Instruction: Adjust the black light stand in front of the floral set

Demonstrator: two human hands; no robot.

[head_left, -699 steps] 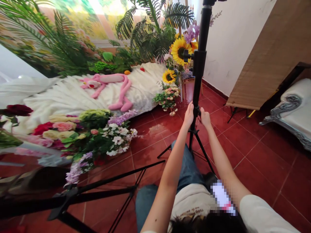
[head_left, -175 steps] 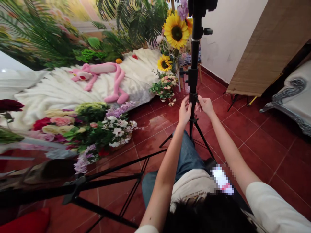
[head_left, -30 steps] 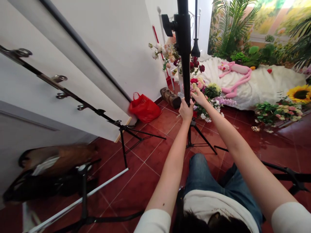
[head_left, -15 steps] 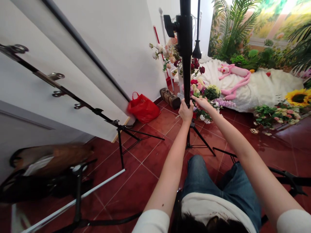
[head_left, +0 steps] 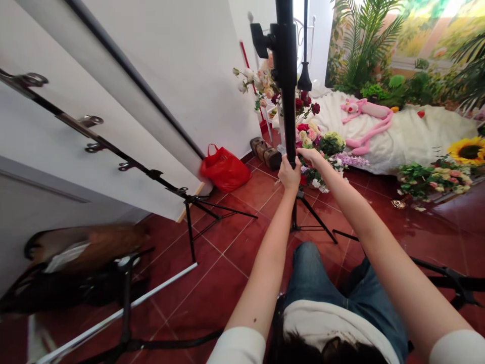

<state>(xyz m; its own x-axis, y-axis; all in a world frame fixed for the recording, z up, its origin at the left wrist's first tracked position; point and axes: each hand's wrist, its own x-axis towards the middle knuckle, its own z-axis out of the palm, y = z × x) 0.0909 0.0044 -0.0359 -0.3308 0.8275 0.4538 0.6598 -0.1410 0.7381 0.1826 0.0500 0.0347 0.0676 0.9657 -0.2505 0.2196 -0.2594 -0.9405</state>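
A black light stand [head_left: 289, 108] rises in front of me, its pole leaning slightly and its legs spread on the floor. My left hand [head_left: 289, 174] is wrapped round the lower pole, thumb up along its side. Just above and to the right, my right hand [head_left: 308, 157] is closed against the same part of the pole; its fingertips and whatever small part they grip are hidden. Higher on the pole sits a black tightening knob [head_left: 261, 40], untouched. A black cable with a plug-like end [head_left: 304, 78] hangs beside the pole.
A backdrop crossbar with clamps [head_left: 89, 132] and a second stand's legs [head_left: 191, 227] are at left. A red bag [head_left: 225, 169] lies by the wall. Flowers [head_left: 331, 143] and a pink plush toy [head_left: 373, 111] on a white-draped bed lie beyond. A white pole [head_left: 159, 289] crosses the floor.
The light stand's pole has tipped slightly left at the top. My right hand's fingers have drawn in closer round the pole's side. My left hand keeps its grip.
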